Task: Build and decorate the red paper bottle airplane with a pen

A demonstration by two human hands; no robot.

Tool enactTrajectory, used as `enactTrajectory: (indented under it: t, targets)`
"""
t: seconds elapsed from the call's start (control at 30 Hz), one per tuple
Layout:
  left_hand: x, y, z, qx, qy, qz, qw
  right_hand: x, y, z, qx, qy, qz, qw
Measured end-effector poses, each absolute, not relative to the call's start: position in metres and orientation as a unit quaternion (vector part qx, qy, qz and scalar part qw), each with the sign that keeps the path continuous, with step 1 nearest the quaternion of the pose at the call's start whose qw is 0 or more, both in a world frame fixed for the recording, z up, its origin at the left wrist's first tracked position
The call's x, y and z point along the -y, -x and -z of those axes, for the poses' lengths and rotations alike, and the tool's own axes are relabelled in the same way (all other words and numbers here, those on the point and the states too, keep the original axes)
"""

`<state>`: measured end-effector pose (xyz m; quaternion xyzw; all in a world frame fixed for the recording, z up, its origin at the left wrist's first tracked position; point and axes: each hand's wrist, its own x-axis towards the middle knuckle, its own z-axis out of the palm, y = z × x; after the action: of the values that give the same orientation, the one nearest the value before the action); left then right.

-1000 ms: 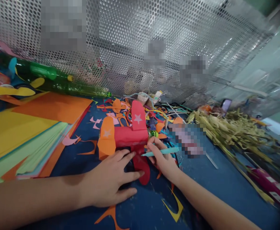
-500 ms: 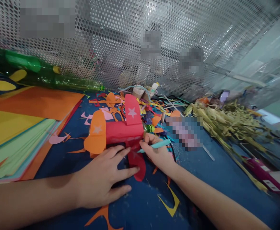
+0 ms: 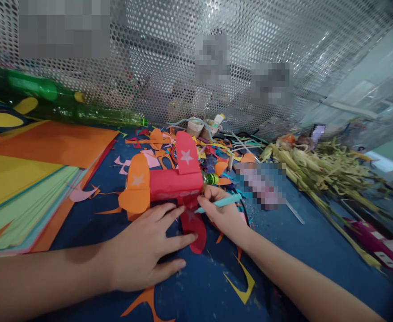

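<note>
A toy plane (image 3: 173,183) made from a bottle wrapped in red paper lies across the middle of the table, its green-yellow cap (image 3: 212,179) at the right. An orange paper tail (image 3: 136,183) and an upper red wing (image 3: 187,154) each carry a pale star. My left hand (image 3: 149,248) is spread flat, its fingertips touching the plane's body and the lower red wing (image 3: 196,235). Between the fingers of my right hand (image 3: 225,214) is a light-blue pen (image 3: 221,203), tip at the star on the lower wing.
Coloured paper sheets (image 3: 49,143) are stacked at the left, behind them green bottles (image 3: 92,114). Paper scraps (image 3: 156,138) and small cups (image 3: 194,127) lie beyond the plane. Dried husks (image 3: 307,170) spread at the right. A perforated metal screen (image 3: 156,58) stands at the back.
The whole view has shifted slightly, so things sit a little further right. Both hands keep their places on the plane, and the pen tip stays at the lower wing's star.
</note>
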<state>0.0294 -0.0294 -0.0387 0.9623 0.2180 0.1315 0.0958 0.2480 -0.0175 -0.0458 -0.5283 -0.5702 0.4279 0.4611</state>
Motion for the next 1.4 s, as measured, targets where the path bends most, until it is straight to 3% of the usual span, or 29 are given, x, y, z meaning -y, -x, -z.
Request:
enactTrajectory:
  t: [0.5, 1.4]
  targets:
    - [0.0295, -0.0291, 0.0403, -0.214, -0.960, -0.152, 0.096, 0.0194, -0.2445, 0.0394, 0.622, 0.549, -0.362, 0.425]
    - [0.0294, -0.0296, 0.0416, -0.218, -0.961, -0.143, 0.089, 0.0184, -0.2448, 0.0433, 0.628, 0.541, -0.374, 0.416]
